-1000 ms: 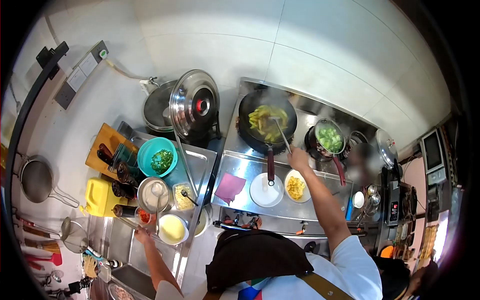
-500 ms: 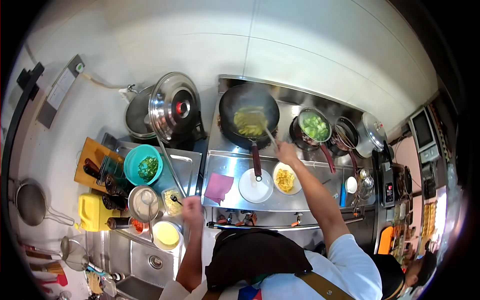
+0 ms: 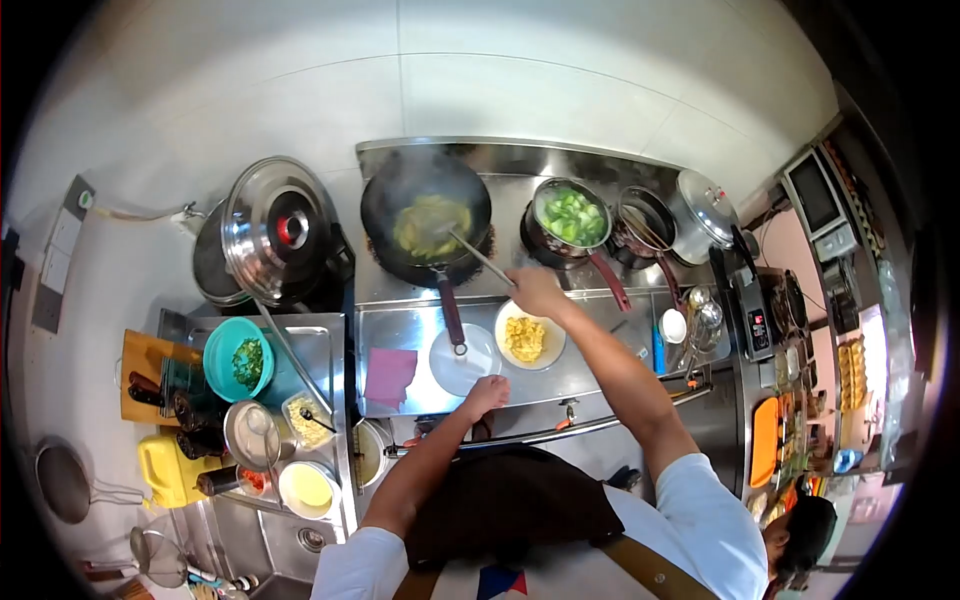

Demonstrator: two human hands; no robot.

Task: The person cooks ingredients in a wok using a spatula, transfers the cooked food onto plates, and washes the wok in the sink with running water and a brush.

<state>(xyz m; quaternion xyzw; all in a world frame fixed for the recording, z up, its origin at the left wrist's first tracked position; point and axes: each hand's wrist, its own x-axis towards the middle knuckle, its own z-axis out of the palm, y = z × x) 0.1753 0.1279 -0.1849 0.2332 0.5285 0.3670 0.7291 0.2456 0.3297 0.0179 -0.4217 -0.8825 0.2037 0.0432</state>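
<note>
My right hand (image 3: pixel 538 291) grips the long handle of a metal spatula (image 3: pixel 482 256). Its head sits among yellow-green food pieces (image 3: pixel 425 225) in a steaming dark wok (image 3: pixel 380 200). Steam blurs the spatula's head. My left hand (image 3: pixel 486 396), its fingers curled with nothing visible in them, hovers by the front right edge of a white plate (image 3: pixel 447 372). The wok's dark red handle (image 3: pixel 450 312) reaches over that plate. To the right, a white bowl (image 3: pixel 556 350) contains cooked yellow egg (image 3: pixel 524 339).
Right of the wok stand a pot of green vegetables (image 3: pixel 573 217), another pot (image 3: pixel 645 228) and a lidded steel pot (image 3: pixel 707 215). Leftward are a large lid (image 3: pixel 262 230), a teal bowl (image 3: pixel 222 352), a purple cloth (image 3: pixel 390 377) and a sink (image 3: pixel 265 560). Another person (image 3: pixel 805 530) is at lower right.
My left hand has moved right, from beside the small tubs to the white plate. My right hand stays on the spatula, stirring in the wok. The whole view has shifted.
</note>
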